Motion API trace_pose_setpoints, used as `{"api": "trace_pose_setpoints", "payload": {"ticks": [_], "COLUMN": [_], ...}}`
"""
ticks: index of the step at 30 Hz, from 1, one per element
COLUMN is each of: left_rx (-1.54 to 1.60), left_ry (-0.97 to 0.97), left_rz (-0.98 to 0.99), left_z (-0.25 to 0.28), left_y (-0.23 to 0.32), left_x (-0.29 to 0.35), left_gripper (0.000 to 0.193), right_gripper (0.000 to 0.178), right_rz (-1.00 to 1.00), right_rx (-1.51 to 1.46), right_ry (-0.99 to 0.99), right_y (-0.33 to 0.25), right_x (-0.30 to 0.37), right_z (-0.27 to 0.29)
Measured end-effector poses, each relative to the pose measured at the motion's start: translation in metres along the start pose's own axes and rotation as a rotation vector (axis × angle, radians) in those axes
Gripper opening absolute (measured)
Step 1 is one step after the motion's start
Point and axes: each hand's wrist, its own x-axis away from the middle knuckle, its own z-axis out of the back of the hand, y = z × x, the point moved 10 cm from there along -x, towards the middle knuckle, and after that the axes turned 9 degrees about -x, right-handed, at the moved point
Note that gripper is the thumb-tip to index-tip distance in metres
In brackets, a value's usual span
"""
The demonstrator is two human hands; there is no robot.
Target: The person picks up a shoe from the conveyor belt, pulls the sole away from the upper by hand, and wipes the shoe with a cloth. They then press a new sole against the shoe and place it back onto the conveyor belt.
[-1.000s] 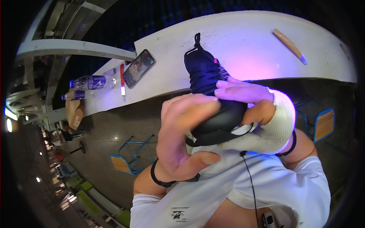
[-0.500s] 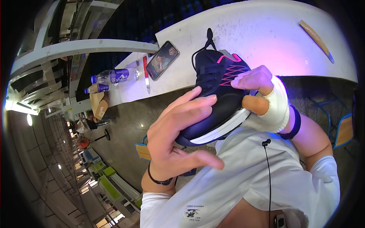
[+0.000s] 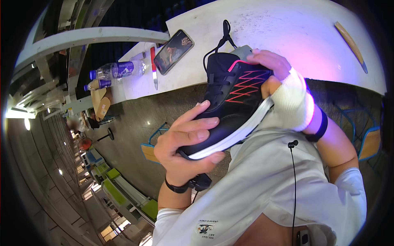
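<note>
A black sneaker (image 3: 230, 106) with a white sole, pink collar trim and pink-red zigzag stitching is held between both my hands, in front of my body. My left hand (image 3: 188, 135) grips the toe, fingers over the upper and thumb along the sole edge. My right hand (image 3: 277, 78), in a white fingerless glove, wraps the heel. Its fingertips reach the collar near a grey piece (image 3: 242, 52) that sits in the shoe's opening. A black lace loop (image 3: 226, 30) stands up from the tongue.
Beyond the shoe is a white table (image 3: 287, 28). On it lie a phone (image 3: 174, 51), a red-handled knife (image 3: 154, 67), plastic bottles (image 3: 119, 69) and a wooden-handled tool (image 3: 351, 43). Chairs (image 3: 369, 141) stand on the floor at right and left. A white frame (image 3: 94, 34) crosses the upper left.
The sneaker has turned so more of its stitched side shows. My left hand has closed round the toe, and my right hand has shifted up to the heel collar.
</note>
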Motion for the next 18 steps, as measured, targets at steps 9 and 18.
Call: {"api": "trace_pose_setpoints", "payload": {"ticks": [9, 18], "left_rx": [-0.380, -0.958], "left_ry": [-0.495, -0.442], "left_rz": [0.586, 0.622], "left_z": [0.000, -0.027], "left_y": [-0.061, -0.061], "left_x": [0.019, 0.007], "left_gripper": [0.108, 0.106], "right_gripper": [0.022, 0.030], "right_rz": [0.163, 0.141], "right_rx": [0.086, 0.143], "right_ry": [-0.076, 0.030], "right_y": [-0.007, 0.001], "right_x": [0.011, 0.024], "right_z": [-0.044, -0.052]}}
